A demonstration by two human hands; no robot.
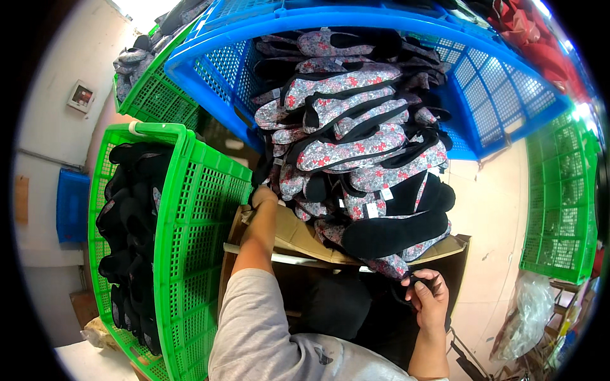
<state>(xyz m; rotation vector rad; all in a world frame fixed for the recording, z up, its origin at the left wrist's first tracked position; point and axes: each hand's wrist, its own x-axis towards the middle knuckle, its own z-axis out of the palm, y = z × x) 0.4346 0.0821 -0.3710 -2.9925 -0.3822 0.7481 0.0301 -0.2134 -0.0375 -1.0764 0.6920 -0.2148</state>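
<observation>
A large heap of floral fabric slippers (346, 152) with black soles and linings spills from a tipped blue plastic crate (292, 24) onto a brown cardboard surface (298, 235). At the heap's lower edge, my right hand (429, 297) is closed, thumb and fingers pinching the black end of a floral slipper (389, 267). Just above it lies a slipper with its black sole (395, 233) turned up. My left hand (264, 195) reaches to the heap's left side, beside dark fabric and the green crate's corner. Its fingertips are hidden, so its grip does not show.
A green plastic crate (175, 247) packed with black slippers (130, 222) stands close on my left. Another green crate (152, 89) holds grey items behind it. On the right are a green crate (558, 203) and a clear plastic bag (526, 311).
</observation>
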